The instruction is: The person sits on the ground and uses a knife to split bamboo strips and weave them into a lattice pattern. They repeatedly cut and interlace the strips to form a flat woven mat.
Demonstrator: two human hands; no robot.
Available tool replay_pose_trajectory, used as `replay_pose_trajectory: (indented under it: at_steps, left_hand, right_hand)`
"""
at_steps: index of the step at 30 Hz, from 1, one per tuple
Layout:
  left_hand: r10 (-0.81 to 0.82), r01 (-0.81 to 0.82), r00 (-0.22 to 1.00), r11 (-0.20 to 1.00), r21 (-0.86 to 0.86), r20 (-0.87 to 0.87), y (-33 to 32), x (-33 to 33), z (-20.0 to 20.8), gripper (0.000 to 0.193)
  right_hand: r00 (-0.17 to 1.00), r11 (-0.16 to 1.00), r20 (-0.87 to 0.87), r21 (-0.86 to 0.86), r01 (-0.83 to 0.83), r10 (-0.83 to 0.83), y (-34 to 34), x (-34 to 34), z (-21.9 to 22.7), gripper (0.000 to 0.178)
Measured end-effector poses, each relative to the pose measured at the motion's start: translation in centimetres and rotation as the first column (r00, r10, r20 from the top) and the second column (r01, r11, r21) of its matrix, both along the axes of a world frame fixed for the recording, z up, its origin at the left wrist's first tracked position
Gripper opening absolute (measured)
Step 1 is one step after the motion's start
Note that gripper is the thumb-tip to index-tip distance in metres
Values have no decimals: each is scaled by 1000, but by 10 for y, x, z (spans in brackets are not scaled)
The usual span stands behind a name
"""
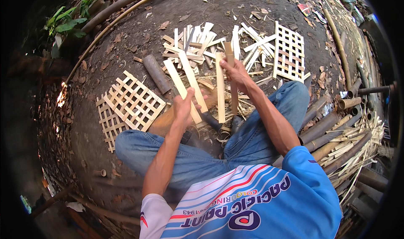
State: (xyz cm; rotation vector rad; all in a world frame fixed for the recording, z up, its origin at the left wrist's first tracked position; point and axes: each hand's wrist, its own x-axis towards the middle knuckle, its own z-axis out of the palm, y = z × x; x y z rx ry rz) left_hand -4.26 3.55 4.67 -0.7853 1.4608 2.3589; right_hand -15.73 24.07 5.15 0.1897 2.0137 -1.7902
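My left hand (184,106) is closed on two pale bamboo strips, a left one (176,80) and a right one (191,81), their far ends spread apart. My right hand (238,74) grips two more strips: a pale bamboo strip (220,87) and a darker brown bamboo strip (234,98). All of them are held above the ground between my bent knees. Beyond both hands lies a loose pile of cut bamboo strips (191,45). A thick brown bamboo tube (156,74) rests on the ground left of the pile. Some fingers of my left hand are hidden behind the strips.
Woven bamboo lattices lie at the left (134,100), two overlapping, and another lattice (288,51) is at the far right. Bamboo poles (322,127) and a heap of thin slivers (357,142) are beside my right knee. Dry leaves dot the dirt ground (126,33).
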Motion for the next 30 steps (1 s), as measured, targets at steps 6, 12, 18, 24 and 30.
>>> replay_pose_trajectory:
  at_steps: [6,12,18,24,30]
  left_hand:
    - [-41,44,999,996,83,-34,0,-3,8,42]
    - [-223,224,974,975,-6,29,10,2,7,41]
    - [-332,335,942,941,-49,48,21,7,13,39]
    - [-373,377,926,923,-75,65,20,6,6,42]
    - [-392,396,918,915,-71,69,21,7,10,44]
  right_hand:
    - [987,996,-143,38,78,-72,7,-7,-9,40]
    - [1000,998,-10,-67,-17,16,-5,2,-7,35]
    - [998,999,-64,41,-11,13,-9,9,-2,30]
    - [998,994,39,-104,46,-42,-10,9,-20,26]
    - [996,987,60,-147,72,-63,-13,11,-23,22]
